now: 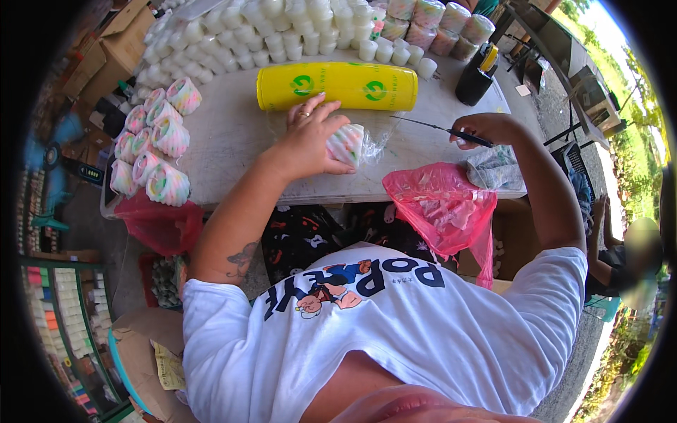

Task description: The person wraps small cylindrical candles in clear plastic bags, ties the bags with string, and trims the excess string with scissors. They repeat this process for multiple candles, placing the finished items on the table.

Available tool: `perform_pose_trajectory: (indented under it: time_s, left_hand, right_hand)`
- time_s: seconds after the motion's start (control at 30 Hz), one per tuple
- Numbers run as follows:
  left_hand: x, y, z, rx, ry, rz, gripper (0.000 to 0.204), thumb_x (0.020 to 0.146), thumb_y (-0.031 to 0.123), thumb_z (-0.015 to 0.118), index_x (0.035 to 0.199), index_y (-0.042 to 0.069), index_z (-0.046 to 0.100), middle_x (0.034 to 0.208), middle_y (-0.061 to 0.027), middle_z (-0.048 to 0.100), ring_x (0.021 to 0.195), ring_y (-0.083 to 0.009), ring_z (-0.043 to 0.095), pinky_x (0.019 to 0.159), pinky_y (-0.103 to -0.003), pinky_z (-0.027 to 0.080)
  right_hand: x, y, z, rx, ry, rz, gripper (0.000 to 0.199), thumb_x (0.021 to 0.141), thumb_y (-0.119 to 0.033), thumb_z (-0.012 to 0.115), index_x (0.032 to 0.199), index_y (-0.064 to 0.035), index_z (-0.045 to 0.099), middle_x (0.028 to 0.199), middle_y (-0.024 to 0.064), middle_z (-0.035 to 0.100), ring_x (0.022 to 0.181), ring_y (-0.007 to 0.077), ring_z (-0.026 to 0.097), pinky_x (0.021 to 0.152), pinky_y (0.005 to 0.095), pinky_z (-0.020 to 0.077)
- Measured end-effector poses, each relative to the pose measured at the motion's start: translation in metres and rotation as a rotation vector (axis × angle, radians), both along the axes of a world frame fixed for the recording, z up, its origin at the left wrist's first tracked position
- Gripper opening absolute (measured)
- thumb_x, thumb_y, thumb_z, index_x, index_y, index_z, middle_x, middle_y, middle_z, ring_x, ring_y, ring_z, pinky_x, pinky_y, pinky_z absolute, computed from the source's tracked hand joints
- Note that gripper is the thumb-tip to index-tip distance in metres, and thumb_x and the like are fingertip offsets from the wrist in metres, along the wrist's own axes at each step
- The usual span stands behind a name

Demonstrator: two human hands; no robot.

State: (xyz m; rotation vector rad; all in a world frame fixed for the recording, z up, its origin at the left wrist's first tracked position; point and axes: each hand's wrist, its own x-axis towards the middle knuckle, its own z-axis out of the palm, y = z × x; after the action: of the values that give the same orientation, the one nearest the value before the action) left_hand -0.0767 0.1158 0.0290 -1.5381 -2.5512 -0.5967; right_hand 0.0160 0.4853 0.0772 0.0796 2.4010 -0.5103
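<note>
Two hands are occupied: the left hand [307,141] has its fingers curled around a striped pastel cylinder [345,145], while the right hand [490,128] grips scissors [451,130] by the handles, blades aimed toward the left fingers. Clear film [379,144] lies just right of the left fingers, beside the cylinder. Blades closed too near could nick the cylinder or a fingertip; loose film might bunch and cling to itself. The pale worktop [229,130] looks scuffed. Just beyond the left fingers lies a yellow wrap roll [337,86]; nearer the body than the right fingers hangs a pink bag [444,204]. Well left of the left fingers sit more striped pieces [169,135]; farther beyond them, white cups [310,44] crowd together. Greenery [635,169] shows far right of the right fingers.
</note>
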Motion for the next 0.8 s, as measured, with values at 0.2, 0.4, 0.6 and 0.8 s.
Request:
perform_pose_trajectory:
  time_s: [0.2,0.4,0.6,0.8]
  left_hand:
    - [-0.002,0.0,0.001,-0.023,-0.049,0.0,0.075,0.054,0.048,0.082,0.117,0.014,0.06,0.141,-0.0127,0.038,0.138,-0.0352,0.017,0.11,-0.05,0.012]
    - [-0.001,0.0,0.007,-0.084,-0.059,0.004,0.079,0.055,0.052,0.08,0.119,0.012,0.06,0.148,-0.017,0.027,0.141,-0.038,0.005,0.109,-0.056,0.001]
    - [0.012,0.0,-0.012,0.141,0.175,0.084,0.082,0.055,0.058,0.077,0.123,0.017,0.058,0.147,-0.0315,0.009,0.139,-0.0464,-0.004,0.107,-0.061,-0.001]
    - [0.047,-0.003,-0.024,0.285,0.171,0.249,0.079,0.051,0.048,0.082,0.12,0.02,0.056,0.148,-0.0314,0.008,0.137,-0.0499,-0.004,0.105,-0.063,0.01]
  right_hand:
    - [-0.064,-0.097,0.016,0.091,-0.004,0.096,0.056,0.076,-0.059,0.066,0.1,-0.0085,0.064,0.07,0.0037,0.06,0.058,0.0108,0.055,0.052,0.0261,0.044]
    - [-0.091,-0.146,0.026,0.108,0.07,0.2,0.059,0.072,-0.062,0.068,0.098,-0.0089,0.066,0.066,0.0041,0.059,0.055,0.013,0.055,0.051,0.0281,0.0432]
    - [-0.124,-0.179,0.039,0.127,0.087,0.355,0.057,0.071,-0.06,0.071,0.094,-0.0077,0.067,0.064,0.0035,0.058,0.054,0.0127,0.054,0.051,0.0279,0.0428]
    - [-0.129,-0.204,0.043,-0.062,0.166,0.348,0.046,0.074,-0.048,0.073,0.093,-0.0065,0.066,0.065,0.0037,0.06,0.054,0.0116,0.054,0.05,0.0274,0.0425]
